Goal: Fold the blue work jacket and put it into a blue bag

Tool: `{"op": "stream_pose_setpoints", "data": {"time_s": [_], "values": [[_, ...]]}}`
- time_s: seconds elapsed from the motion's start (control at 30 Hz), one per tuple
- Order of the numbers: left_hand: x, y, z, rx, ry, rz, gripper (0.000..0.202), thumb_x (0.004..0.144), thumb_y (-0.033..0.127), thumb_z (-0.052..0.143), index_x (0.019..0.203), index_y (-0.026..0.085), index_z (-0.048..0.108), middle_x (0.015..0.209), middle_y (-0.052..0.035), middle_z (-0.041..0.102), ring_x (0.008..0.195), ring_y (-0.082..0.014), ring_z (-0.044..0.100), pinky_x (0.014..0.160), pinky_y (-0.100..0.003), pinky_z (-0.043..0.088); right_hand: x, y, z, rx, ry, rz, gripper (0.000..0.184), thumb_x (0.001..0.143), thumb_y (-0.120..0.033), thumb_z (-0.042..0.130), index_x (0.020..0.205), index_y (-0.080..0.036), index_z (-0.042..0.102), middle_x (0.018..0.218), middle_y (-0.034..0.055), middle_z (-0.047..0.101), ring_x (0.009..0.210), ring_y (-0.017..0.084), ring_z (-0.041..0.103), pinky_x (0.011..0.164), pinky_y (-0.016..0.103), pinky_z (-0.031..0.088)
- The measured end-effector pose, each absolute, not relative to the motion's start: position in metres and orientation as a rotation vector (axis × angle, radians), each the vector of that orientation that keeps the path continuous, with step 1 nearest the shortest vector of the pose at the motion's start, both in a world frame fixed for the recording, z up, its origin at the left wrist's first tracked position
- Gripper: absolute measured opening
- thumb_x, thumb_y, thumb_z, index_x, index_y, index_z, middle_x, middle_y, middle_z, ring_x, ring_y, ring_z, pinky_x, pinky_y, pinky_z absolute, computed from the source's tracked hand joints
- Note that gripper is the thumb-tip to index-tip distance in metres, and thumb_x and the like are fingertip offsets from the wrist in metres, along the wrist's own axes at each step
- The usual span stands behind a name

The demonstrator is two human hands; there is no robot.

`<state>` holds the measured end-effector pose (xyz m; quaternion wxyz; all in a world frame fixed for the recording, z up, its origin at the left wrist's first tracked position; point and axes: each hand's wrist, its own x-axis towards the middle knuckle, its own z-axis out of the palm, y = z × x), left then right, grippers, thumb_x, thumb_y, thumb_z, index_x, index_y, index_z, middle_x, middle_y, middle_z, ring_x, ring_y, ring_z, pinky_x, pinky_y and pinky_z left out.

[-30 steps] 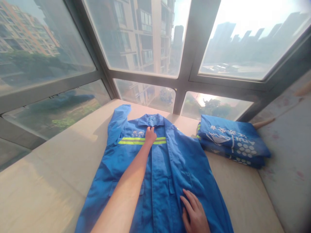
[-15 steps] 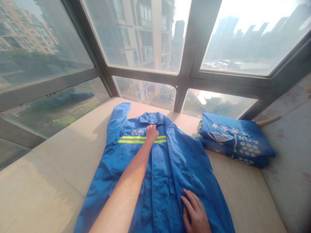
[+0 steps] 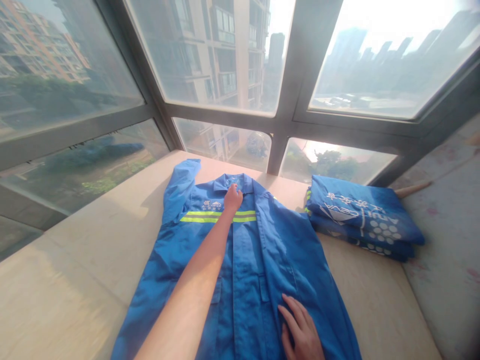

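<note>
A blue work jacket (image 3: 195, 240) lies front side up, with a yellow-green and grey stripe across its chest and small white print above. My left hand (image 3: 233, 197) reaches over it to the collar (image 3: 222, 184), fingers closed at the collar's front opening; the fingertips are partly hidden. On the right, the sleeve side (image 3: 288, 240) lies over the front and covers the end of the stripe. My right hand (image 3: 302, 327) rests on that part near the lower edge of view, fingers spread and stretched out. The other sleeve (image 3: 182, 180) lies bent beside the collar.
A stack of folded blue garments (image 3: 360, 215) with white print stands at the right by the wall (image 3: 446, 240). A wooden stick end (image 3: 414, 189) shows behind it. The pale ledge (image 3: 67, 270) meets the window frames (image 3: 225, 114) at the back.
My left hand has moved slightly up, from just below the collar to its opening. My right hand stays nearly still on the jacket.
</note>
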<state>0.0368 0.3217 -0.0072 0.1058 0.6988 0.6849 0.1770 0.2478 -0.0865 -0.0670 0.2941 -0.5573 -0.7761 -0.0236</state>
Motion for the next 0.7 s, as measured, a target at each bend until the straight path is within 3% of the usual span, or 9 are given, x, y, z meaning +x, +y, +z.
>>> {"op": "stream_pose_setpoints", "data": {"time_s": [0.2,0.53,0.7], "values": [[0.009,0.355,-0.001,2.065,1.904,0.397,0.032,0.093,0.037,0.059,0.117,0.017,0.061,0.120,-0.0088,0.062,0.105,-0.0209,0.061,0.091,-0.043,0.052,0.247,-0.084,-0.065,-1.465,-2.074,-0.145,0.032,0.088,-0.019,0.052,0.116,-0.022,0.067,0.125,0.0076,0.066,0.113,0.024,0.064,0.087,0.035,0.059],[0.022,0.361,-0.011,2.025,1.878,0.443,0.033,0.094,0.042,0.055,0.112,0.015,0.063,0.112,-0.0084,0.066,0.102,-0.0205,0.063,0.093,-0.044,0.050,0.249,-0.084,-0.068,-1.490,-2.085,-0.136,0.032,0.087,-0.018,0.052,0.114,-0.023,0.068,0.126,0.0072,0.066,0.113,0.024,0.064,0.088,0.034,0.059],[0.035,0.353,-0.014,2.075,1.761,0.486,0.035,0.087,0.045,0.062,0.107,0.016,0.066,0.109,-0.0078,0.069,0.103,-0.0197,0.063,0.094,-0.036,0.048,0.249,-0.083,-0.067,-1.468,-2.071,-0.116,0.033,0.087,-0.019,0.052,0.117,-0.023,0.067,0.126,0.0077,0.066,0.113,0.024,0.063,0.088,0.036,0.059]]}}
